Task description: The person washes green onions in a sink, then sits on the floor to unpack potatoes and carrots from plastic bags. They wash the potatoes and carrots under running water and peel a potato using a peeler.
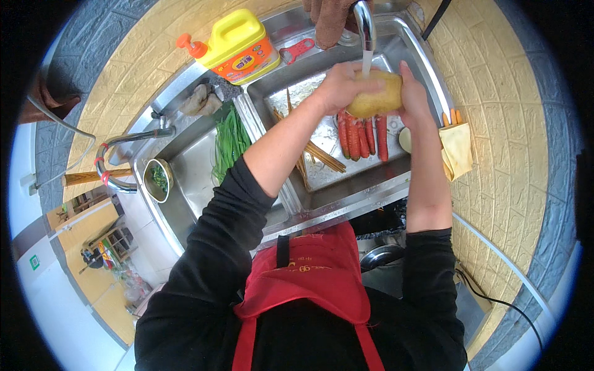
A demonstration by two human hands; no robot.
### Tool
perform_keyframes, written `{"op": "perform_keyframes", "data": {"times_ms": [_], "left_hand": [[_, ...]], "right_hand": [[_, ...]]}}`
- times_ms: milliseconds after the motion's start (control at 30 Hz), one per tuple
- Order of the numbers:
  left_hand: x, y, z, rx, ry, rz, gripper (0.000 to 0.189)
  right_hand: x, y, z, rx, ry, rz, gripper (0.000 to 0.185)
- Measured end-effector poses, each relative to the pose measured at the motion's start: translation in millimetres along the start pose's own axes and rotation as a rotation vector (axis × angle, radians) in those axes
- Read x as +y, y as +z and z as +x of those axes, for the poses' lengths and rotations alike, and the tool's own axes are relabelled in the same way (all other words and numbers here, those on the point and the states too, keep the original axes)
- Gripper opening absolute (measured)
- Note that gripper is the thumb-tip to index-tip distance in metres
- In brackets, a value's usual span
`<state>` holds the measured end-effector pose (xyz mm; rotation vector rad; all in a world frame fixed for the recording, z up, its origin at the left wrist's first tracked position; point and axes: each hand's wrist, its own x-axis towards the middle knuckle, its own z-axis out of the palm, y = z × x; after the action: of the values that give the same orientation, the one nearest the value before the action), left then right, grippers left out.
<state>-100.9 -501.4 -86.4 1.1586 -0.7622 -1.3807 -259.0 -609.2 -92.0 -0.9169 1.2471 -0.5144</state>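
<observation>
Water runs from the chrome faucet (365, 28) onto a large potato (380, 97) above the right basin of a stainless steel sink. My left hand (343, 88) lies over the potato's left side, its fingers blurred. Around the right end of the potato, my right hand (413, 99) holds it. Several carrots (355, 139) lie side by side in the basin below. To their left are several wooden chopsticks (325, 156), some crossing one another.
Long green vegetable leaves (230, 141) and a bowl of chopped greens (158, 181) are in the left basin. A yellow detergent jug (241, 46) and a red peeler-like tool (297, 50) stand behind. Rubber gloves (455, 148) hang at the right edge.
</observation>
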Motion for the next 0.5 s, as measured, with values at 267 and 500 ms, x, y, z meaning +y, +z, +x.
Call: {"op": "perform_keyframes", "data": {"times_ms": [267, 500], "left_hand": [[-29.3, 46.1, -16.2, 0.784, 0.105, 0.010, 0.020], [-13.5, 13.6, -35.6, -0.028, 0.724, 0.625, 0.044]], "right_hand": [[70.0, 47.0, -1.3, 0.097, -0.330, 0.311, 0.030], [79.6, 15.5, -15.6, -0.460, 0.109, 0.352, 0.037]]}}
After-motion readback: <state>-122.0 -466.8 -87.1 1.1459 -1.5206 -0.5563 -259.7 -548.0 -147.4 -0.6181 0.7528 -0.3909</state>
